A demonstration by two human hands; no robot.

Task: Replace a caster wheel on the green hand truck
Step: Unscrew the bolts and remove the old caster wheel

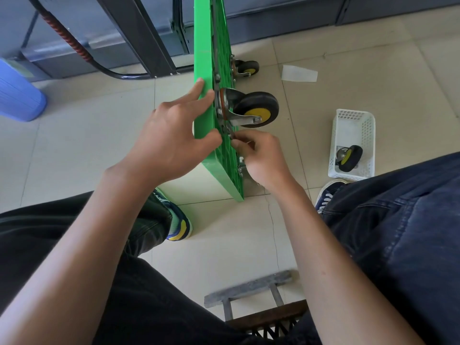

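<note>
Standing on tile floor (87, 150): green hand truck (204, 58).

Head view, close, forward and down

I see my left hand (171, 135) reaching forward, index and middle fingers extended, thumb stretched out to the side. My right hand (263, 158) sits just beside it, fingers curled tight in a pinch. Both forearms are bare and angle inward.
</note>
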